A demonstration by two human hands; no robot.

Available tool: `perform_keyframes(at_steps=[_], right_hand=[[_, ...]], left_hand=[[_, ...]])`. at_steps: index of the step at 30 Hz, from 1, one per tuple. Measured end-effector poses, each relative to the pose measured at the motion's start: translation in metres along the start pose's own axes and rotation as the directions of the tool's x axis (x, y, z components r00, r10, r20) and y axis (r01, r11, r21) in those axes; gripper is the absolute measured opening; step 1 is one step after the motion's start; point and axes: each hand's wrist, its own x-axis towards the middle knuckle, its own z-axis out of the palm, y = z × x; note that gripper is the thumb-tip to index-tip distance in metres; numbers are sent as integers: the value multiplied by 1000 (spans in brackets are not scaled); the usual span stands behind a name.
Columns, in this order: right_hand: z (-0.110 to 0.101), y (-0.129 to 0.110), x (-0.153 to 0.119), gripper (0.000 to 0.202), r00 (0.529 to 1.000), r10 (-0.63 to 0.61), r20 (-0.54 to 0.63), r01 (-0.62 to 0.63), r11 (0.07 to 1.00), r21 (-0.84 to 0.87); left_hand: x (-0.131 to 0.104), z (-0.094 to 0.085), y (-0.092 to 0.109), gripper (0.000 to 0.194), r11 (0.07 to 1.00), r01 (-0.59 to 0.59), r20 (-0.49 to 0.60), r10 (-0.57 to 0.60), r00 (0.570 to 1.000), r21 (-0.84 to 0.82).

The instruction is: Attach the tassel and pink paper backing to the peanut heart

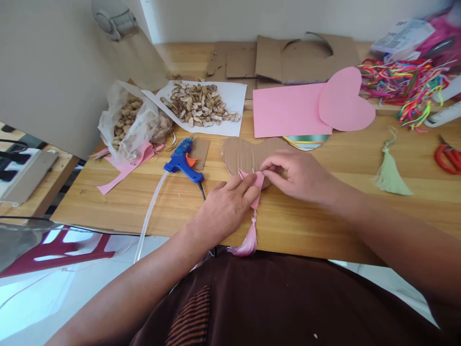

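Observation:
A cardboard heart [237, 151] lies on the wooden table, its lower part hidden by my hands. Over its lower end is a small pink paper piece [257, 194], with a pink tassel [248, 239] hanging from it past beads toward the table's front edge. My left hand [230, 204] lies flat over the pink piece, fingers stretched out and pressing it. My right hand [293, 175] has its thumb and index finger pinched together at the piece's upper right corner.
A blue glue gun [182, 161] with a cord and glue stick lies left. Behind are shells on white paper [234, 103], a plastic bag of shells [126, 120], pink sheet [284, 110] and pink heart [344, 101]. Rightward lie a pale green tassel [389, 170] and red-handled tool [446, 157].

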Motion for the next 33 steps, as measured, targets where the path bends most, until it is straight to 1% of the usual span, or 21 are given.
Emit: perform_keyframes(at_steps=[4, 7, 10, 12, 14, 17, 23, 25, 28, 31, 33], right_hand=[[8, 2, -15, 22, 992, -125, -6, 124, 988, -96], [12, 4, -19, 22, 985, -172, -6, 170, 975, -141], [14, 4, -20, 20, 982, -184, -32, 178, 973, -148], [15, 3, -21, 20, 982, -185, -43, 178, 974, -139], [15, 3, -24, 22, 983, -181, -43, 174, 976, -132], [17, 5, -30, 25, 981, -191, -45, 184, 975, -121], [22, 8, -36, 27, 949, -288, -126, 266, 950, -166], [24, 6, -36, 32, 948, -296, -114, 272, 944, -187], [24, 4, -36, 37, 951, -302, -72, 278, 930, -239], [25, 1, -36, 32, 953, -300, -39, 278, 920, -277], [26, 1, -35, 29, 955, -295, -33, 274, 920, -280]], left_hand=[[-2, 4, 0, 37, 1000, -4, -21, 4, 1000, 23], [-1, 4, 2, 37, 999, -3, -29, 4, 1000, 43], [0, 3, 2, 36, 999, 2, -39, 0, 999, 50], [0, 3, 1, 32, 999, -4, -54, 7, 999, 48], [-1, 6, 0, 28, 999, -11, -73, 14, 997, 41], [-4, 10, -3, 28, 999, -24, -86, 27, 996, 34], [-4, 15, -3, 33, 1000, 20, -38, -19, 999, 22], [-3, 16, -4, 34, 1000, 17, -41, -16, 999, 26], [-3, 18, -7, 35, 999, -30, -71, 32, 997, 31], [-4, 17, -9, 35, 997, -75, -106, 78, 991, 37], [-6, 15, -8, 35, 997, -76, -127, 79, 989, 34]])
